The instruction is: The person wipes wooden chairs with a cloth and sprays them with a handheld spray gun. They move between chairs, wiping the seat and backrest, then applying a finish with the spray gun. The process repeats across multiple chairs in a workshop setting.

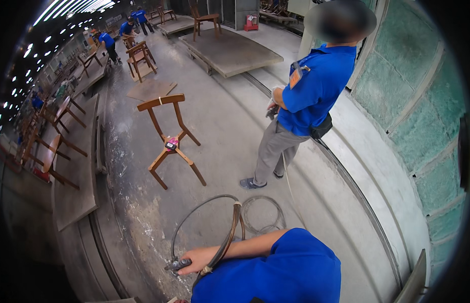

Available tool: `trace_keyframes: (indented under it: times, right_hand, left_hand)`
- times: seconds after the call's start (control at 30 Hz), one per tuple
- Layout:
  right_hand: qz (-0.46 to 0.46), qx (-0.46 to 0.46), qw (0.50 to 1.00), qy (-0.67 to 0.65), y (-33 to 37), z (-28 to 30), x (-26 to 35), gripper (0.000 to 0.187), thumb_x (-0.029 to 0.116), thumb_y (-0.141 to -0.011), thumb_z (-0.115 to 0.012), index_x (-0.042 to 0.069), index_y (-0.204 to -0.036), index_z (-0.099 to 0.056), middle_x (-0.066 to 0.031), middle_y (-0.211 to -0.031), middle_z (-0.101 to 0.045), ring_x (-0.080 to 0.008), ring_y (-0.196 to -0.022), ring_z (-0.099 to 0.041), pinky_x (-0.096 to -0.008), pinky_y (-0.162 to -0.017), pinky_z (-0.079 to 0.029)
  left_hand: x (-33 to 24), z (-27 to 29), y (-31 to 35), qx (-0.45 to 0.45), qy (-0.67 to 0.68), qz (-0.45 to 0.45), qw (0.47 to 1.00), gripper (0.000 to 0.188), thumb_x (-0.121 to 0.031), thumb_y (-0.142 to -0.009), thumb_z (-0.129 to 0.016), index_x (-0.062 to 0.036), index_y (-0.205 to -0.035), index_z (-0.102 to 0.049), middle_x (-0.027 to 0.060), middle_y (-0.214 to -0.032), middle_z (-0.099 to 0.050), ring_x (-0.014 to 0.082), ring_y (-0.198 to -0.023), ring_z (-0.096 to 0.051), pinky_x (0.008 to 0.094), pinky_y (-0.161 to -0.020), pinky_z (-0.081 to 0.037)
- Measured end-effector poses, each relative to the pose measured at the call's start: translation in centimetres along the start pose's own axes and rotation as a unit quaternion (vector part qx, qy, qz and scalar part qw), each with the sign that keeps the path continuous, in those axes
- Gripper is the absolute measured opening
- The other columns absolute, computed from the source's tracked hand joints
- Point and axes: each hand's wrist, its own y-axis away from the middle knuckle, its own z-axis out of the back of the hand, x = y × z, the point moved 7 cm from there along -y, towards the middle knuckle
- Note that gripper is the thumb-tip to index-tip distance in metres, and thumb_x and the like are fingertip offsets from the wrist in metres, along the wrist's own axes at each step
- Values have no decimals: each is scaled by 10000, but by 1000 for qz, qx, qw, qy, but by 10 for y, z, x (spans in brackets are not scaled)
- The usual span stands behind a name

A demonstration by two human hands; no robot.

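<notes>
My right arm reaches across the bottom of the view in a blue sleeve. My right hand is closed around a dark spray gun, pointing left over the floor. Brown and black hoses, bound together near the top, loop up from the gun and hang over my forearm. A sliver of skin at the lower edge may be my left hand; its fingers are hidden. Ahead stands a seatless brown wooden chair frame, beyond my reach. On its crossed rails sits a small dark device over something pink.
A co-worker in blue stands right of the chair frame. A hose coil lies on the floor. Floor rails run along the right, beside green wall panels. Low platforms and more chairs stand farther off.
</notes>
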Motion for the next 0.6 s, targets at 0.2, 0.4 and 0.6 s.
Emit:
trace_keyframes:
  times: [0.2, 0.4, 0.6]
  right_hand:
    - [-78, 121, 990, 2, -5, -28, 20, 485, 538, -954, -621, 63, -851, -629, 8, -684, -584, -116, -628, -545, -297, -569, -448]
    - [-154, 152, 974, 65, -35, -52, 34, 428, 501, -972, -607, 75, -955, -647, 6, -722, -603, -80, -639, -541, -263, -555, -439]
    - [-211, 167, 960, 77, -69, -110, 57, 451, 497, -1002, -556, 52, -1032, -617, -32, -781, -639, -126, -674, -613, -267, -593, -476]
  left_hand:
    - [-34, 70, -39, 72, 72, -65, 993, 584, -472, -803, -804, -67, -1159, -579, 88, -822, -659, 224, -757, -625, 335, -658, -508]
    - [40, 135, -22, -17, 480, -63, 875, 262, -380, -980, -561, -146, -863, -542, 36, -784, -580, 210, -743, -580, 361, -658, -456]
    - [63, 108, 101, -124, 380, -64, 914, 382, -444, -1063, -411, -124, -881, -514, 38, -735, -582, 194, -673, -597, 360, -651, -497]
